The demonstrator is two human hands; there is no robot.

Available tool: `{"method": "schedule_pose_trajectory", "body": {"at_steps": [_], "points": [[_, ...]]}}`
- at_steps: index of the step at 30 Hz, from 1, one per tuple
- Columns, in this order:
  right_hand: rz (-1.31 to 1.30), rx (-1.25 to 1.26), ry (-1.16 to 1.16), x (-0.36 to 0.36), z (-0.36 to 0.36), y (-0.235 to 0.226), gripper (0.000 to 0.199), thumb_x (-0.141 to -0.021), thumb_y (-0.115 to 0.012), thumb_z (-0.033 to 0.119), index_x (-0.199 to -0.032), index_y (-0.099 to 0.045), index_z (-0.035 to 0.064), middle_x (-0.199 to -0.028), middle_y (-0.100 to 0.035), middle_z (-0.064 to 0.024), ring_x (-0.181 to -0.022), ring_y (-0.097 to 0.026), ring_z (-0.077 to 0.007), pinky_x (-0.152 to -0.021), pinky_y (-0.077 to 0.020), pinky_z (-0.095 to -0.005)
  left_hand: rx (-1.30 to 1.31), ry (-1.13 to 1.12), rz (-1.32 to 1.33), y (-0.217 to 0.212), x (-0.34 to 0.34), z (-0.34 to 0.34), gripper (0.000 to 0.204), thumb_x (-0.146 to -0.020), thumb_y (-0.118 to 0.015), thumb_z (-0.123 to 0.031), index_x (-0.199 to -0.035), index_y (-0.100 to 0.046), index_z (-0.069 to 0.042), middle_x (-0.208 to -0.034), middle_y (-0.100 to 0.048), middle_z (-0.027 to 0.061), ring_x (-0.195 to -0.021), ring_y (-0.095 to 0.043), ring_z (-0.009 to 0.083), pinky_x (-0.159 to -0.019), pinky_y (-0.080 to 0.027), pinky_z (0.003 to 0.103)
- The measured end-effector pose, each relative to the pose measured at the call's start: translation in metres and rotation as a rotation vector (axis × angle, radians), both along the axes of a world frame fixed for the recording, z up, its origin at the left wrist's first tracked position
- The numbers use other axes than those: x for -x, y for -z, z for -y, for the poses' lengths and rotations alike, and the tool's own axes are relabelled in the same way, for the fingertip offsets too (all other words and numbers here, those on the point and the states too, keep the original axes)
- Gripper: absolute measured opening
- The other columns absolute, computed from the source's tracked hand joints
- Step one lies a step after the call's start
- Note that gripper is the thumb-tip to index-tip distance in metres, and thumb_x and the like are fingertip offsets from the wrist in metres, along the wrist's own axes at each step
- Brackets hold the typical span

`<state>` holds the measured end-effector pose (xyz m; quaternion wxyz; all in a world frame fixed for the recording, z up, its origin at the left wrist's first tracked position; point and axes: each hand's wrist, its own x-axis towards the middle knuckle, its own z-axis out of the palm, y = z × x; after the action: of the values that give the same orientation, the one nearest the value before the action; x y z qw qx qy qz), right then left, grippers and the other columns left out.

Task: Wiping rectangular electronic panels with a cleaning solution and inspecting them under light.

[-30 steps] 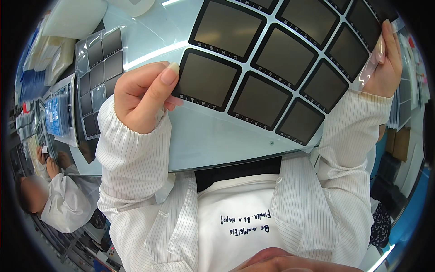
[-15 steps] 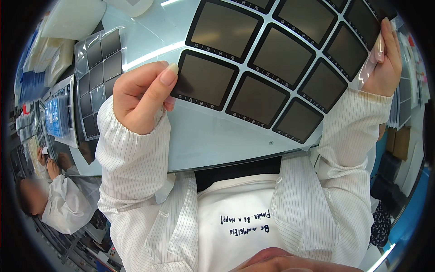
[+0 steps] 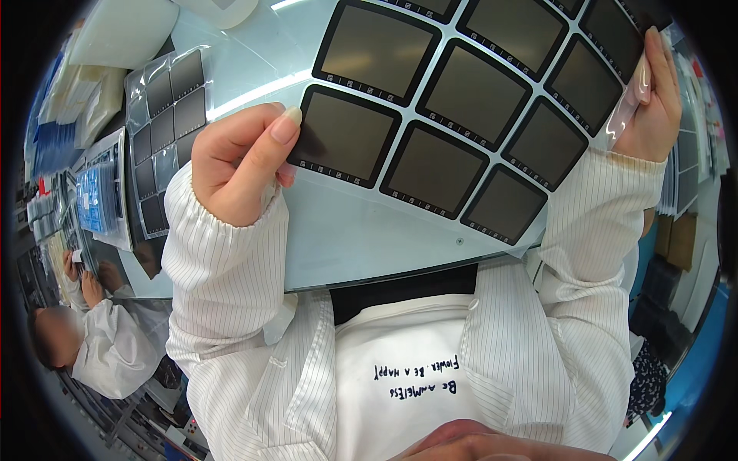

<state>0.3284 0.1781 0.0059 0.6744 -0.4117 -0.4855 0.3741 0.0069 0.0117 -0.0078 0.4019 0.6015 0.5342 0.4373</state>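
A clear film sheet [image 3: 477, 91] carries rows of black-framed, dark grey rectangular panels with small marks along one edge of each. It is held up at a tilt over the table. My left hand [image 3: 240, 161] pinches its left edge between thumb and bent fingers, beside a corner panel. At the far right edge, my right hand [image 3: 652, 111] grips the sheet with the fingers upright; part of that hand is behind loose clear film [image 3: 626, 111]. The sheet's top runs out of view.
Below the sheet lies a pale glass-topped table [image 3: 369, 238]. A similar panel sheet [image 3: 175, 115] is at the left, near blue-wrapped packs [image 3: 98, 198] and stacked clear sleeves [image 3: 84, 100]. A white round object [image 3: 223, 9] stands at the top. Another person [image 3: 111, 338] works at the far left.
The sheet has shifted very slightly to the left. Both hands keep their hold, almost unmoved.
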Motion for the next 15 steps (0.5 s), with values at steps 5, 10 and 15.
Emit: {"method": "schedule_pose_trajectory", "body": {"at_steps": [5, 10, 15], "points": [[0.066, -0.039, 0.041, 0.0055, 0.0015, 0.0028, 0.028, -0.094, -0.045, 0.013, -0.116, -0.059, 0.0015, -0.116, -0.060, -0.0066, -0.091, -0.061, -0.0080, -0.070, -0.0454, -0.0102, 0.042, -0.031, 0.015, 0.0017, -0.0006, -0.0004, 0.030, -0.091, -0.049, -0.019, -0.073, -0.060, 0.001, -0.058, -0.052, 0.0017, -0.049, -0.046, 0.0078, -0.047, -0.036, 0.021], [0.069, -0.060, 0.025, 0.0021, 0.0029, 0.0003, 0.028, -0.094, -0.045, 0.012, -0.116, -0.059, 0.0015, -0.116, -0.060, -0.0065, -0.089, -0.061, -0.0077, -0.069, -0.0452, -0.0100, 0.040, -0.006, 0.013, 0.0009, 0.0016, 0.0013, 0.029, -0.091, -0.049, -0.019, -0.075, -0.061, 0.002, -0.060, -0.053, 0.0014, -0.050, -0.047, 0.0073, -0.048, -0.037, 0.020], [0.054, -0.060, -0.020, -0.0021, -0.0015, 0.0031, 0.028, -0.094, -0.045, 0.011, -0.116, -0.059, 0.0015, -0.117, -0.059, -0.0066, -0.086, -0.061, -0.0078, -0.067, -0.0451, -0.0100, 0.059, -0.021, 0.012, 0.0012, 0.0008, 0.0002, 0.027, -0.092, -0.049, -0.019, -0.081, -0.063, 0.002, -0.063, -0.055, 0.0011, -0.052, -0.048, 0.0070, -0.049, -0.038, 0.020]]}}
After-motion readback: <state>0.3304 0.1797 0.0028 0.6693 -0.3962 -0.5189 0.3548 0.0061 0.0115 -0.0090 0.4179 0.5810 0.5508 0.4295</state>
